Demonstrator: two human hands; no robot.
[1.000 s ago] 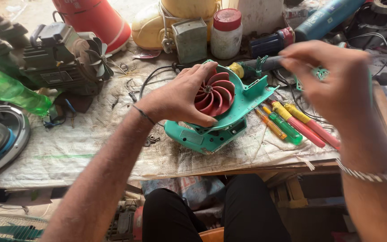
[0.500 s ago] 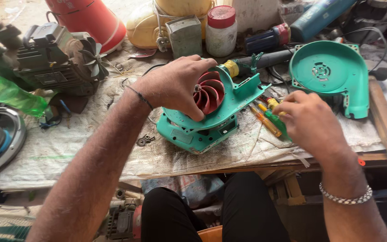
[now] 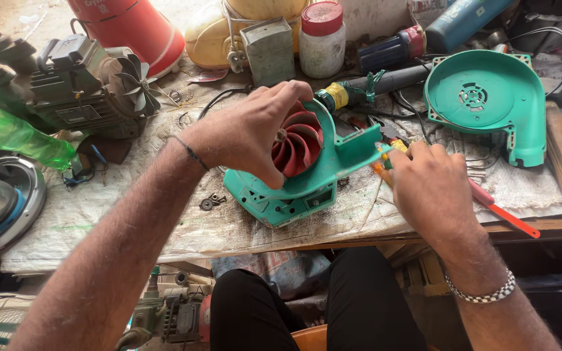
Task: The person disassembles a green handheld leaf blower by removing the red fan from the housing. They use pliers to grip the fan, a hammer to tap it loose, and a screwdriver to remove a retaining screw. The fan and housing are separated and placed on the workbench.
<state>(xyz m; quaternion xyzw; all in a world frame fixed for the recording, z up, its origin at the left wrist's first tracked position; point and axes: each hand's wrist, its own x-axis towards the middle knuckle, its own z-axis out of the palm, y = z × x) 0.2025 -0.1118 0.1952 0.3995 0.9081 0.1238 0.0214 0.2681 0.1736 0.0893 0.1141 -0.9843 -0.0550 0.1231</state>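
My left hand [image 3: 250,133] grips the red impeller [image 3: 300,143] and the rim of the teal blower housing [image 3: 294,192], which lies open on the cloth-covered bench. The housing's teal cover [image 3: 482,104] lies to the right, inner side up. My right hand [image 3: 427,185] rests over a bunch of screwdrivers [image 3: 385,166] beside the housing's outlet, fingers curled on them; a red-handled one [image 3: 502,211] sticks out past the hand. Whether a tool is actually clasped is hidden by the hand.
A small grey motor with a fan [image 3: 89,91] and a green bottle [image 3: 14,133] stand left. A red cone [image 3: 131,26], a metal box [image 3: 269,49] and a red-lidded white jar [image 3: 321,39] line the back. Loose washers [image 3: 211,201] lie near the housing.
My right hand set the teal cover down on the right, then moved to the screwdrivers beside the housing. My left hand stays on the impeller.
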